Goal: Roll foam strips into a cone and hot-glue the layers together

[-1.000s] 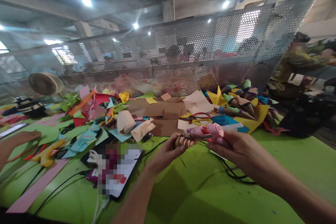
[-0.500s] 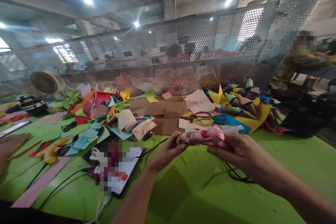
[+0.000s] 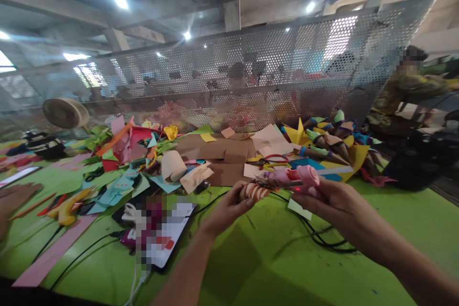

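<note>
In my right hand (image 3: 335, 201) is a pink hot glue gun (image 3: 306, 176), its nozzle end pointing left. A clear glue stick (image 3: 337, 170) pokes out of its back, and a small red light glows on its side. My left hand (image 3: 227, 210) pinches a small rolled piece with brown and white stripes (image 3: 255, 192). The gun's front end hovers at or just behind this piece; whether they touch I cannot tell. A black cable (image 3: 315, 234) hangs below my right hand. Under the gun lies a pale green paper piece (image 3: 300, 209).
Coloured paper scraps (image 3: 125, 146), a paper roll (image 3: 172, 166) and brown cardboard (image 3: 224, 173) cover the table's back. A phone (image 3: 175, 234) lies left of my arm, near a yellow glue gun (image 3: 70, 208). Another person's hand (image 3: 17, 196) rests far left; a mesh panel (image 3: 215, 76) stands behind.
The pink glue gun has shifted slightly right and up in my right hand. More of the striped piece now shows in my left hand, and the pale green paper piece has come into sight.
</note>
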Motion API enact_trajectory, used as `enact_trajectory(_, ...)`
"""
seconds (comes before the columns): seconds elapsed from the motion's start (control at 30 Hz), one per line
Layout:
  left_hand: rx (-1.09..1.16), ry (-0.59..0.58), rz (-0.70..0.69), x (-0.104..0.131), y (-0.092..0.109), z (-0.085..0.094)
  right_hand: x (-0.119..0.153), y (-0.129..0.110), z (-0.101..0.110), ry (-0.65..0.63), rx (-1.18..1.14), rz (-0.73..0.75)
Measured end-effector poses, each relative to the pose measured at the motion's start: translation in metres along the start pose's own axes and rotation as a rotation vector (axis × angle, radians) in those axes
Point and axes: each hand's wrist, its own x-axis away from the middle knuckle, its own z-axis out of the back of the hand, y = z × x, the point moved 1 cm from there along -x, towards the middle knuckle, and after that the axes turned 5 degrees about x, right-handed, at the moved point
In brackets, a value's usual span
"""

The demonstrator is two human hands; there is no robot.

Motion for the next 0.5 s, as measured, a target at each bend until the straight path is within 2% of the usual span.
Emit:
enact_trajectory(0.17, -0.081, 0.006, -0.034, 0.0, 0.002, 0.004, 0.01, 0.015, 0.012, -0.03, -0.242, -0.17)
enact_trajectory(0.3, -0.063, 0.08, -0.033, 0.0, 0.002, 0.008, 0.023, 0.037, 0.016, -0.083, -0.329, -0.305)
enact_trajectory(0.4, -0.007, 0.128, -0.034, 0.001, 0.003, 0.009, 0.034, 0.05, 0.003, -0.248, -0.298, -0.383)
enact_trajectory(0.5, 0.013, 0.091, -0.048, 0.001, 0.005, 0.009, 0.041, 0.057, -0.024, -0.42, -0.189, -0.357)
